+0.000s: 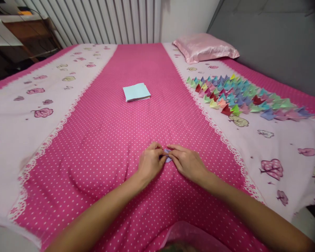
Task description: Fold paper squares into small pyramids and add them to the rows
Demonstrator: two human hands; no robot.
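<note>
Between my fingertips, low over the pink dotted bedspread [107,147], is a small piece of lavender folded paper [168,159]. My left hand [152,159] pinches its left side with thumb and fingers. From the right, my right hand [187,162] grips the other side, its fingers reaching over the top. Most of the paper is hidden by the fingers, so its exact shape cannot be made out. Farther off, a stack of light blue paper squares [136,91] lies on the bed.
Rows of small folded paper boats [236,99] in many colours stand at the right. Behind them lies a pink satin pillow [204,47] near a grey headboard [273,42]. A white radiator [107,21] lines the far wall. A wooden table [26,29] stands at the far left.
</note>
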